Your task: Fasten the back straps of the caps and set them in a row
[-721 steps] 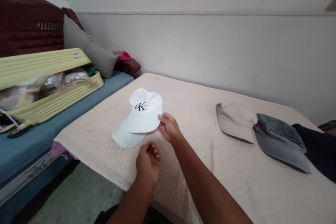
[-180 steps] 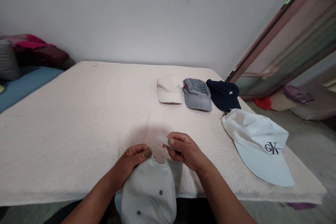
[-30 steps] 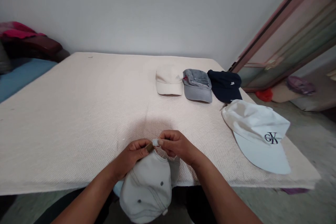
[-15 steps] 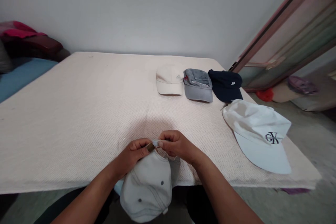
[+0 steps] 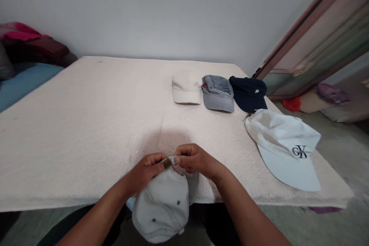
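A light grey baseball cap [image 5: 163, 203] hangs upside down at the table's front edge, its crown toward me and its brim partly hidden behind. My left hand [image 5: 151, 167] pinches the brass-coloured buckle [image 5: 166, 163] at the back opening. Between the thumb and fingers of my right hand [image 5: 193, 157] is the end of the cap's fabric strap [image 5: 172, 159], close beside the buckle. Whether the strap runs through the buckle, I cannot tell. Both hands are closed.
Along the right of the cloth-covered table [image 5: 95, 130] lie a cream cap [image 5: 186, 88], a grey cap [image 5: 218, 94], a navy cap [image 5: 249, 94] and a white cap [image 5: 284, 146] with black letters. A wall stands behind; a framed door [image 5: 311, 34] is at right.
The strap end and the buckle have come slightly closer together, with less of the strap showing between my hands. The other caps lie as before.
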Tool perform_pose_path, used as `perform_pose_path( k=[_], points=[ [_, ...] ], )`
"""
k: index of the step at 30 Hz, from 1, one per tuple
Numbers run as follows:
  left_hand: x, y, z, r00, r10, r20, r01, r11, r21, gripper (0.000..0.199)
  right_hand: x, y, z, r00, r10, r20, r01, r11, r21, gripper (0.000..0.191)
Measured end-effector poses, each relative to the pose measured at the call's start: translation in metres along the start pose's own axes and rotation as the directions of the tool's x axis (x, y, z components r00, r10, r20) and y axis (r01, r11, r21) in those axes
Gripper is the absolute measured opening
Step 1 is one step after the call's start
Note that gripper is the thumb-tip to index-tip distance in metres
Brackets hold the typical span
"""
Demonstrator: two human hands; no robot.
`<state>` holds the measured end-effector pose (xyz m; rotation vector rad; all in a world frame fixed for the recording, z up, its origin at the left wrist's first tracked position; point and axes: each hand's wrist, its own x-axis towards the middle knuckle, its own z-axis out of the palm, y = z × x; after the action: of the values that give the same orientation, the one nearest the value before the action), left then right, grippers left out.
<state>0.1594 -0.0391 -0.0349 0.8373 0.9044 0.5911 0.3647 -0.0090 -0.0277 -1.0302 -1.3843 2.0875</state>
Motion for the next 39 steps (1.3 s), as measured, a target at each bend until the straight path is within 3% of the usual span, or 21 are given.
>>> perform_pose_path(
  k=[20, 32, 39],
  points=[
    [-0.0028, 0.0039, 0.0055, 0.999, 0.002, 0.053, 0.007, 0.987, -0.161, 0.016, -0.0045, 0.0016, -0.0002, 0.994, 0.021, 0.108, -0.047, 0.969, 0.242, 0.019],
    [-0.0044, 0.0004, 0.0015, 0.997, -0.06, 0.045, 0.063, 0.997, -0.046, 0.022, -0.0043, 0.0022, -0.0003, 0.986, 0.046, 0.162, -0.072, 0.985, 0.154, 0.018],
    [-0.0043, 0.0037, 0.0023, 0.994, -0.046, 0.102, 0.042, 0.998, 0.039, 0.025, -0.0073, -0.003, -0.0039, 0.975, 0.075, 0.209, -0.094, 0.992, 0.083, 0.019]
  ],
)
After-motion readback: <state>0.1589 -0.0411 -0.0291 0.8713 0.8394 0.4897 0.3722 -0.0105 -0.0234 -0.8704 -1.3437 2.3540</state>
